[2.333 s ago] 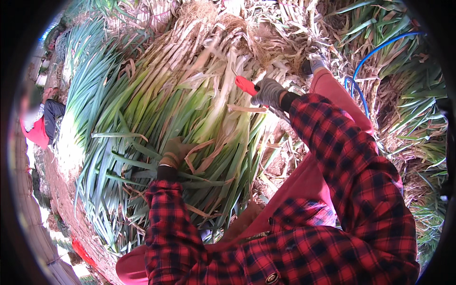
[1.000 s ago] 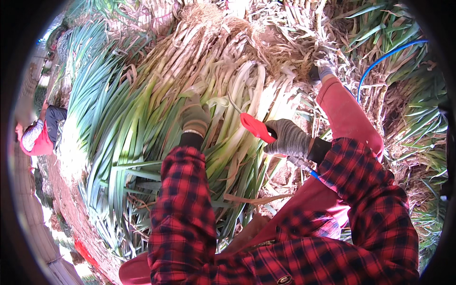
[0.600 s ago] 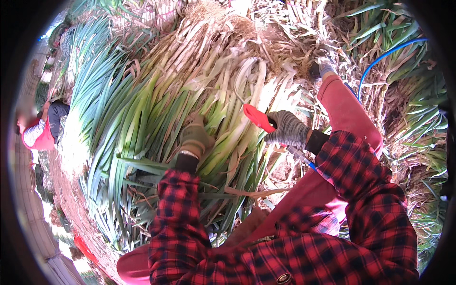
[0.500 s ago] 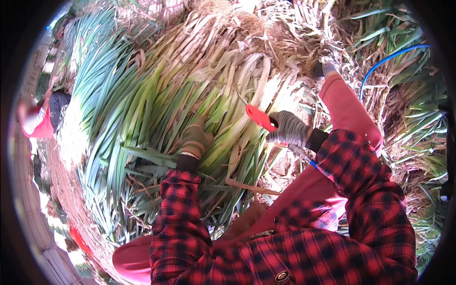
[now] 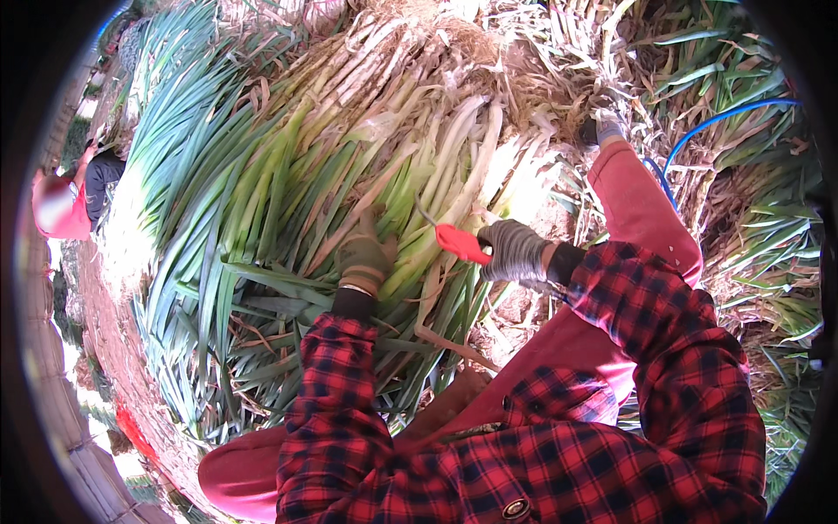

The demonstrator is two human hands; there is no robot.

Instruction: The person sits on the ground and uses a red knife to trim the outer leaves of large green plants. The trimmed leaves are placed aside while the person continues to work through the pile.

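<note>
A broad heap of long green onions lies in front of me, pale ends mostly to the upper right. My left hand, in a green-grey glove, rests on the leaves with thumb and fingers apart; some fingertips are lost among the stalks. In the striped grey glove, my right hand is closed round a red air blow gun with a thin bent metal nozzle. The nozzle tip points left over the pale green stalks, a little right of my left hand.
My outstretched leg borders the heap on the right. Beyond it a blue hose curves over dry leaves and more green onions. Another person sits at the far left. Pale soil runs along the left.
My right hand has shifted slightly left and down with the blow gun, bringing its nozzle closer to my left hand. The left hand has moved slightly right.
</note>
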